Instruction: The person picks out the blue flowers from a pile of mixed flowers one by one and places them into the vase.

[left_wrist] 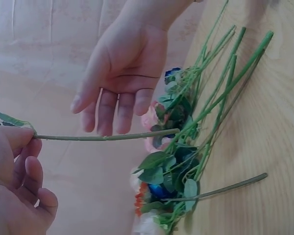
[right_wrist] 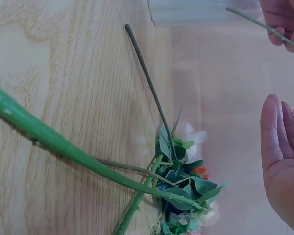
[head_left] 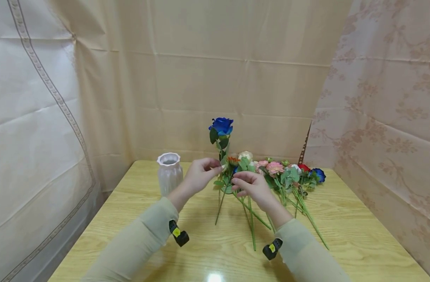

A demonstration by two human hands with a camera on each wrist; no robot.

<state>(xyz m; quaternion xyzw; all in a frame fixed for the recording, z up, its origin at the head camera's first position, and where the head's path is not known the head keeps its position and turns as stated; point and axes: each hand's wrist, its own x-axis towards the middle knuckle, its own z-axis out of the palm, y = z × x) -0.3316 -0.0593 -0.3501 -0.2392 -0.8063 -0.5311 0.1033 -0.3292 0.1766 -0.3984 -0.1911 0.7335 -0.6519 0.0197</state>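
My left hand (head_left: 202,175) pinches the stem (left_wrist: 105,138) of a blue rose (head_left: 222,126) between thumb and fingers, above the table. The bloom stands upright, with dark green leaves below it. In the left wrist view the stem's cut end points toward the other flowers. Close by on the right, my right hand (head_left: 252,187) holds nothing, its fingers relaxed and slightly bent; its palm (left_wrist: 132,61) shows in the left wrist view. Beneath and behind the hands lies a pile of artificial flowers, with a cream bloom (head_left: 245,156), pink blooms (head_left: 274,168) and an orange flower (right_wrist: 202,171).
A pale fluted vase (head_left: 170,178) with a scalloped rim stands left of my left hand. At the pile's right end are a red flower (head_left: 304,168) and another blue rose (head_left: 319,175). Green stems reach toward the front of the wooden table (head_left: 215,256). Beige cloth (head_left: 200,86) hangs behind.
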